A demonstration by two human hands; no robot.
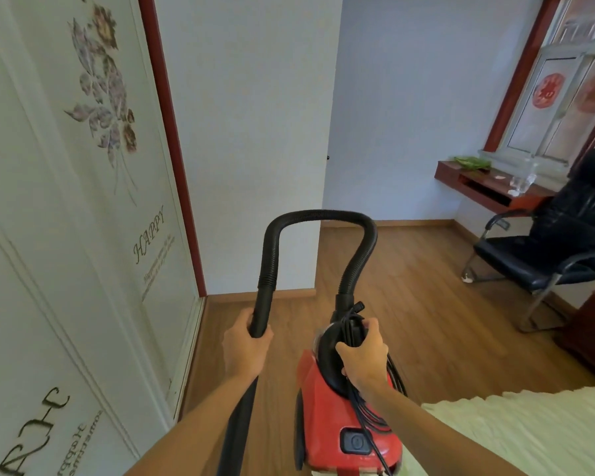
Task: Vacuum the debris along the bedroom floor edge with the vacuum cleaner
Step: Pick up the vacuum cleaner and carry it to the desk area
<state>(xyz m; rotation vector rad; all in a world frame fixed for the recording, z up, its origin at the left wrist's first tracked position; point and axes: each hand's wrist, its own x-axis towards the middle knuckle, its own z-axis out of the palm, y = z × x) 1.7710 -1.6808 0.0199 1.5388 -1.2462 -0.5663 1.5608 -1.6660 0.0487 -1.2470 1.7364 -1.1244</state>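
Presently, a red vacuum cleaner (337, 417) is seen low in the centre of the view, held above the wooden floor (409, 304) between a white wardrobe door (66, 235) on the left and a pale bed cover (529, 431) on the right. The body is noted as a compact red canister with a black domed top, a black carrying handle and a dark rectangular power button (357, 442) set into the near end. A black power cord (371, 410) is bundled in loops against the handle and hangs down the right flank of the casing. A black ribbed hose (318, 214) rises from the front of the canister, arches over and descends on the left into a smooth black wand tube (241, 407), which runs down past the lower edge of the view. The left hand (246, 348) is closed around the upper end of the wand, just below the ribbed section. The right hand (364, 355) is clasped over the carrying handle, with cord strands caught beneath the fingers. A floral print and lettering are observed on the wardrobe door. A black chair (547, 242) stands well apart at the far right, beside a reddish wall shelf (488, 187) under a window. No debris can be made out on the floor at this resolution.
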